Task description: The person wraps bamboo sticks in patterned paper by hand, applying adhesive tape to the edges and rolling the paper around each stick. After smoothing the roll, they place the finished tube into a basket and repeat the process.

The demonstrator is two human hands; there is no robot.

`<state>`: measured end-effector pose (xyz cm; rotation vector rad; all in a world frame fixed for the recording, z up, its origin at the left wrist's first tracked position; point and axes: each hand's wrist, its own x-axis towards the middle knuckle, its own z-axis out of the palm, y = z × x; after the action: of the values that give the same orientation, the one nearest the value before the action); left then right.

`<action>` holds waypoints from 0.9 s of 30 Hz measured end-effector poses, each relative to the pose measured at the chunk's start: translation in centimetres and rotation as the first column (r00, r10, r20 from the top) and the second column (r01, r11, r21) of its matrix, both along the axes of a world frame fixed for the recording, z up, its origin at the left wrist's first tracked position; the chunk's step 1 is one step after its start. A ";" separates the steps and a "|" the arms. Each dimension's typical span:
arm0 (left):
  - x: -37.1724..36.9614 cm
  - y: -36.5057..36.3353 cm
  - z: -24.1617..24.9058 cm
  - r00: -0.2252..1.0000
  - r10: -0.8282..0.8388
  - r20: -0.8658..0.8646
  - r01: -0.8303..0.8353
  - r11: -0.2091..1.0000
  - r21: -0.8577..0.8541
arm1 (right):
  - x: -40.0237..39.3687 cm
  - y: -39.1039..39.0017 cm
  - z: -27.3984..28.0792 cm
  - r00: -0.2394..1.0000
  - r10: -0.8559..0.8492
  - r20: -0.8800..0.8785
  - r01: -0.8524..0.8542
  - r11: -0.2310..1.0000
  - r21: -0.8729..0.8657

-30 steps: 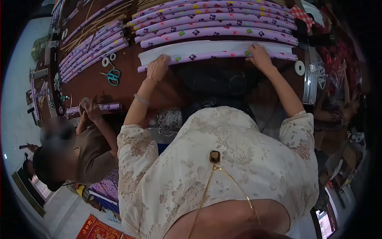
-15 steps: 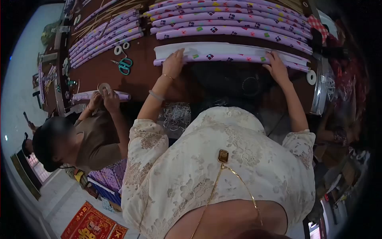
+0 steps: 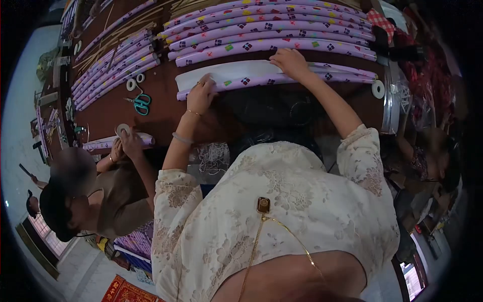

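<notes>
A partly rolled sheet of purple wrapping paper (image 3: pixel 261 80) lies along the near edge of the table, printed with small coloured gift shapes. Its white inner side faces up behind the rolled part. Near its left end, my left hand (image 3: pixel 202 93) grips the roll, fingers bent over the white side. My right hand (image 3: pixel 292 63) has crossed to the middle of the sheet, and its closed fingers hold the far edge. The right end of the roll rests on the table with no hand on it.
Several finished purple rolls (image 3: pixel 271 44) lie behind the sheet, with more rolls (image 3: pixel 118 70) at left. Teal-handled scissors (image 3: pixel 141 104) and tape rolls (image 3: pixel 131 84) lie nearby; another tape roll (image 3: pixel 378 89) sits at right. A co-worker's hands (image 3: pixel 126 146) hold tape over a small roll.
My right hand has moved left from the roll's right part to the sheet's far edge near the middle. My left hand stays near the left end. The view has shifted slightly.
</notes>
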<state>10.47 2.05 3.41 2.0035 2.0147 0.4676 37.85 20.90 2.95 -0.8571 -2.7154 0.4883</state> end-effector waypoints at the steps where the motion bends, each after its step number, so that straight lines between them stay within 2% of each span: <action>1: 0.0 0.2 0.2 1.000 0.003 0.003 -0.003 1.000 0.006 | -0.3 0.3 0.2 0.999 0.033 -0.005 -0.034 0.998 -0.052; 2: 0.1 0.0 0.3 1.000 0.019 0.000 -0.019 1.000 -0.021 | -0.5 0.5 0.4 0.998 0.065 -0.010 -0.066 0.992 -0.107; 5: 0.2 -0.1 0.4 1.000 0.024 0.000 -0.024 0.999 -0.038 | -1.0 0.4 0.7 0.992 0.109 0.061 -0.103 0.990 -0.093; 6: 0.4 0.0 0.5 1.000 0.021 -0.008 -0.021 0.999 -0.028 | -0.8 0.4 0.3 0.993 0.119 -0.005 -0.119 0.992 -0.043; 7: 0.3 -0.1 0.0 1.000 0.016 0.018 -0.016 1.000 0.026 | -0.8 0.6 0.6 0.995 0.099 0.012 -0.098 0.994 -0.038; 9: 0.1 -0.1 -0.5 0.999 0.019 0.045 -0.019 1.000 0.008 | -1.2 0.9 1.2 0.993 0.105 0.048 -0.097 0.985 -0.141; 13: -0.3 -0.2 -1.0 1.000 0.017 0.025 -0.017 1.000 -0.006 | -1.5 1.0 0.7 0.996 0.080 0.044 -0.074 0.989 -0.128; 15: -0.3 0.0 -1.3 1.000 0.016 -0.009 -0.016 1.000 0.001 | -1.5 1.2 -0.5 0.990 0.133 0.046 -0.138 0.976 0.168; 18: -0.4 -0.1 -1.0 1.000 0.012 -0.019 -0.012 1.000 -0.014 | -0.9 1.0 -0.9 0.990 0.103 0.098 -0.122 0.968 0.221; 20: -0.1 -0.1 -0.8 0.998 0.050 0.048 -0.048 0.998 -0.049 | -0.6 1.5 -1.1 0.988 0.149 0.045 -0.155 0.963 0.222; 23: -0.4 -0.2 -1.3 0.999 0.031 0.035 -0.030 0.999 -0.018 | -0.4 1.9 -0.9 0.963 0.263 -0.061 -0.242 0.941 0.237; 25: -0.2 -0.2 -0.4 0.998 0.061 -0.002 -0.061 0.997 -0.053 | -0.1 2.3 -0.9 0.958 0.267 -0.105 -0.252 0.958 0.138; 27: -0.2 -0.2 -0.2 0.997 0.061 0.047 -0.056 0.994 -0.099 | 0.0 2.2 -0.9 0.958 0.254 -0.130 -0.244 0.965 0.093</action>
<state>10.32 1.88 3.26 1.8621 2.0302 0.4192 37.88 23.12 2.08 -0.4434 -2.7022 0.4714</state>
